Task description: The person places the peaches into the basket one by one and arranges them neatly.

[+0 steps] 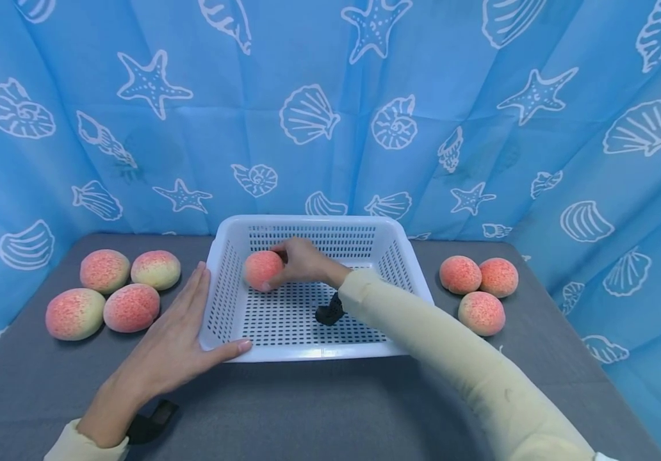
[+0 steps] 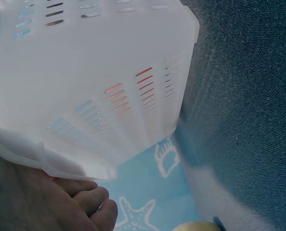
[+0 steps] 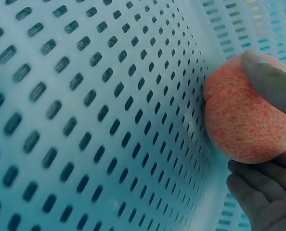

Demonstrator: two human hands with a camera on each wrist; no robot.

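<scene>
A white perforated plastic basket [image 1: 319,351] stands on the grey cloth in the middle of the head view. Inside its left part, my right hand [image 1: 301,261] grips a pink peach [image 1: 261,270] between thumb and fingers. The right wrist view has this peach [image 3: 249,110] low against the basket floor, the thumb across one side and fingers on the other. My left hand [image 1: 171,339] rests against the basket's left side, fingers straight along the wall and thumb on the front rim. In the left wrist view its fingers [image 2: 92,204] lie beside the basket rim.
Several peaches [image 1: 131,308] sit grouped left of the basket, near the left hand. On the right, three more peaches [image 1: 480,314] lie close together beyond the right forearm. A blue curtain [image 1: 330,115] with shell and starfish prints hangs behind the table [image 1: 319,410].
</scene>
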